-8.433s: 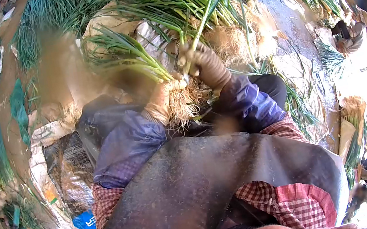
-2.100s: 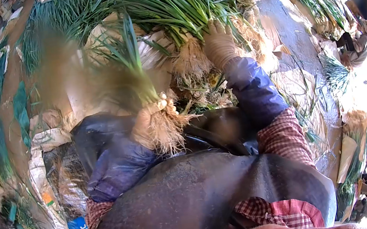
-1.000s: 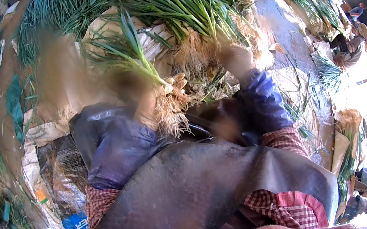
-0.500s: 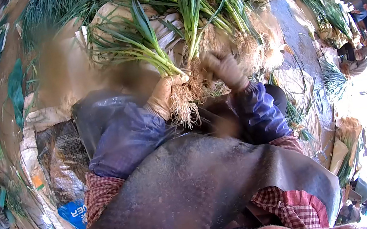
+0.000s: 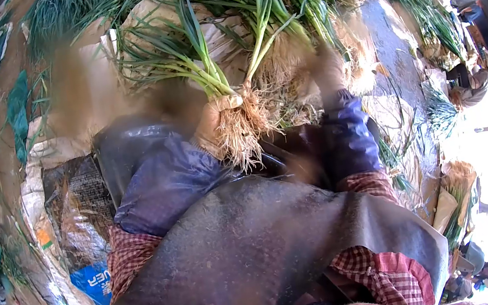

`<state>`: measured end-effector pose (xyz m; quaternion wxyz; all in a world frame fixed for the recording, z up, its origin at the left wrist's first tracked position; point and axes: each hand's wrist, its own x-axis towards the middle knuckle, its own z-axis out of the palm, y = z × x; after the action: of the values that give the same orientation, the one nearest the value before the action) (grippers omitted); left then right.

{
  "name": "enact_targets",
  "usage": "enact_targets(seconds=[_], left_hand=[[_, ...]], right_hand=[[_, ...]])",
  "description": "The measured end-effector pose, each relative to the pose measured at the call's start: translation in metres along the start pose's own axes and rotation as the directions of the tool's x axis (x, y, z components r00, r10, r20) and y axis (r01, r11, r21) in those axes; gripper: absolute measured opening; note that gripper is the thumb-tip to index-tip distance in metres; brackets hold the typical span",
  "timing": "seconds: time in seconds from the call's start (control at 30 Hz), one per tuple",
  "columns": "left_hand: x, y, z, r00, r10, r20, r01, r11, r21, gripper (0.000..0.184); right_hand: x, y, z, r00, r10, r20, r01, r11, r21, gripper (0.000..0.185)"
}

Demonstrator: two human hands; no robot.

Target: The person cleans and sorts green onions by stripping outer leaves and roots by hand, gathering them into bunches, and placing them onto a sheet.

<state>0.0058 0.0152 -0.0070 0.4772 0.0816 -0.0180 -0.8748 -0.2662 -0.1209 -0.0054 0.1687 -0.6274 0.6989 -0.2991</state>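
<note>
My left hand (image 5: pixel 208 127), in a tan glove, is closed round a bunch of green onions (image 5: pixel 215 80) just below the stalks. Their pale, stringy roots hang over my lap, and the leaves fan out away from me. One further stalk leans out to the right, its roots against the held bunch. My right hand (image 5: pixel 329 72), also gloved, reaches to the root side of a pile of green onions (image 5: pixel 297 6). Motion blurs its fingers, so I cannot tell whether they grip a stalk.
A dark apron (image 5: pixel 252 247) covers my lap. More long green leaves (image 5: pixel 88 17) lie at the far left on pale sacking. A black bag with a blue patch (image 5: pixel 92 285) lies to my left. Further bundles (image 5: pixel 425 9) and a person (image 5: pixel 472 84) are at the right.
My right hand has moved away from the held bunch, rightward and forward to the pile. The upright stalks beside the bunch now lean right, with fewer showing. My left hand keeps its grip.
</note>
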Motion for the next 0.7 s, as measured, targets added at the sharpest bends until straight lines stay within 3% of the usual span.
enact_targets(seconds=[0.03,0.1,0.13,0.17,0.23,0.3,0.33,0.4,0.47,0.5,0.53,0.57,0.6,0.67,0.7], left_hand=[[-0.004,0.001,0.011,1.000,0.012,0.011,-0.012,1.000,0.015,0.026],[-0.003,0.003,0.002,1.000,-0.019,0.023,0.017,0.996,0.084,0.029],[-0.001,0.001,-0.002,0.998,-0.057,0.034,0.051,0.986,0.160,0.032],[0.003,-0.001,-0.004,0.994,-0.085,0.066,0.075,0.987,0.142,0.032],[0.003,-0.009,-0.004,0.996,-0.088,-0.015,0.089,0.984,0.151,0.032],[0.002,-0.010,0.002,0.993,-0.036,-0.110,0.061,0.970,0.236,0.030],[0.000,-0.009,0.007,0.994,-0.026,-0.111,0.052,0.970,0.236,0.030],[-0.005,-0.008,0.013,0.998,-0.023,-0.063,0.034,0.982,0.187,0.028],[-0.006,-0.006,0.016,0.999,0.013,-0.046,-0.003,0.979,0.203,0.027],[-0.007,-0.005,0.019,0.997,0.001,-0.074,0.014,0.981,0.195,0.028],[-0.009,-0.005,0.019,0.995,-0.011,-0.104,0.030,0.982,0.187,0.028],[-0.006,-0.006,0.017,0.993,0.077,-0.090,-0.056,0.973,0.224,0.029],[-0.006,-0.003,0.017,0.992,0.083,-0.092,-0.061,0.973,0.222,0.029],[-0.008,-0.003,0.020,0.998,0.008,-0.069,0.009,0.970,0.244,0.028],[-0.006,-0.004,0.015,0.994,0.064,-0.094,-0.032,0.950,0.310,0.028]], right_hand=[[-0.007,-0.010,-0.015,0.977,-0.133,-0.164,0.076,0.947,-0.313,0.053],[-0.043,-0.063,-0.041,0.958,-0.199,-0.205,0.084,0.883,-0.462,0.055],[-0.044,-0.056,-0.027,0.996,-0.082,0.048,0.073,0.984,0.164,0.050],[-0.045,-0.049,-0.013,0.954,0.043,0.298,-0.236,0.721,0.652,0.046],[-0.069,-0.082,-0.008,0.781,0.027,0.624,-0.496,0.634,0.593,0.037],[-0.065,-0.080,0.010,0.666,-0.119,0.737,-0.683,0.301,0.665,0.030],[-0.065,-0.080,0.012,0.661,-0.126,0.740,-0.684,0.304,0.663,0.030],[-0.073,-0.078,0.011,0.874,0.011,0.486,-0.468,0.286,0.836,0.030],[-0.078,-0.070,-0.005,0.925,-0.209,0.317,-0.201,0.439,0.875,0.027],[-0.092,-0.084,-0.026,0.950,-0.260,0.174,0.105,0.789,0.605,0.026],[-0.100,-0.082,-0.035,0.945,-0.296,0.139,0.178,0.823,0.540,0.024],[-0.102,-0.074,-0.041,0.947,-0.270,0.172,0.071,0.702,0.709,0.023],[-0.105,-0.072,-0.047,0.944,-0.246,0.221,-0.079,0.481,0.873,0.022],[-0.111,-0.073,-0.059,0.929,-0.259,0.265,-0.259,0.056,0.964,0.019],[-0.101,-0.068,-0.057,0.957,-0.199,0.210,-0.161,0.240,0.958,0.022]])
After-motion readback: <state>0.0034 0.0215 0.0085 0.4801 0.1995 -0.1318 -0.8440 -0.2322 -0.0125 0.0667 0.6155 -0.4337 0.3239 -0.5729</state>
